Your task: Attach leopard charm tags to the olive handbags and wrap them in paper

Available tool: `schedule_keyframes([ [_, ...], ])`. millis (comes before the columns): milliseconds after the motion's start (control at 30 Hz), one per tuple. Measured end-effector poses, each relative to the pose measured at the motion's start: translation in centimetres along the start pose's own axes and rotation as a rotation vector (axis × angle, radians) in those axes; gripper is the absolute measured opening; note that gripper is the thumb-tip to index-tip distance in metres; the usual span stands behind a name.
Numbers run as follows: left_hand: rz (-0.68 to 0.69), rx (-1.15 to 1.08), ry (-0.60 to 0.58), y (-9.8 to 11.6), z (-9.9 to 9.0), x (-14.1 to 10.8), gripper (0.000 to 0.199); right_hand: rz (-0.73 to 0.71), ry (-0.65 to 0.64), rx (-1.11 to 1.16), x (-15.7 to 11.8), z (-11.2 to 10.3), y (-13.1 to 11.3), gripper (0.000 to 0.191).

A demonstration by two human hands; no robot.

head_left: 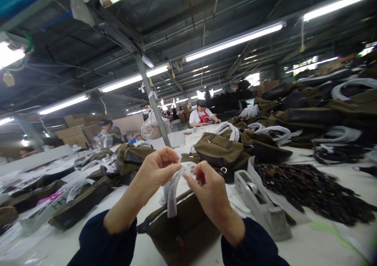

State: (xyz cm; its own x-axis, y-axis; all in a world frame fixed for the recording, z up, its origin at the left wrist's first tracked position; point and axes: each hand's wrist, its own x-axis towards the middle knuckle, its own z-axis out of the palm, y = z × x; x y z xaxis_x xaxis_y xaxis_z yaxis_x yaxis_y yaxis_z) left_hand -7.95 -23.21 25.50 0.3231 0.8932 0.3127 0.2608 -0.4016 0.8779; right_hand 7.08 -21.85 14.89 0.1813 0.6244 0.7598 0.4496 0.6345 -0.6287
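"What are you seeing from out there?"

"I'm viewing a white tabletop [321, 250] that's carrying many olive bags [219, 148]. One bag [182, 230] is sitting right in front of me, and a tape dispenser [277, 219] is standing near it, to the right."

"How are you gripping?"

"My left hand [153, 175] is pinching the top of the bag's handle [172, 191], which is standing up in its white wrap [173, 209]. My right hand [213, 191] is meeting it just beside; whether that one's clamping, I'm failing to tell."

"Which step?"

"I'm judging that I'm fitting the wrap around the handle. The next move is probably calling for a steady left pinch and light right-hand pressing."
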Motion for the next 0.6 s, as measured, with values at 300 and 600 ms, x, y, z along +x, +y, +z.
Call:
schedule_keyframes([
  [300,0.221,0.365,0.061,-1.1,2.2,-0.8,0.027,-0.004,-0.159,-0.174,0.5,-0.5,-0.9,0.031],
  [600,0.126,0.661,0.077,-7.9,2.7,0.2,0.053,0.677,-0.26,0.876,-3.1,2.3,2.5,0.047],
])
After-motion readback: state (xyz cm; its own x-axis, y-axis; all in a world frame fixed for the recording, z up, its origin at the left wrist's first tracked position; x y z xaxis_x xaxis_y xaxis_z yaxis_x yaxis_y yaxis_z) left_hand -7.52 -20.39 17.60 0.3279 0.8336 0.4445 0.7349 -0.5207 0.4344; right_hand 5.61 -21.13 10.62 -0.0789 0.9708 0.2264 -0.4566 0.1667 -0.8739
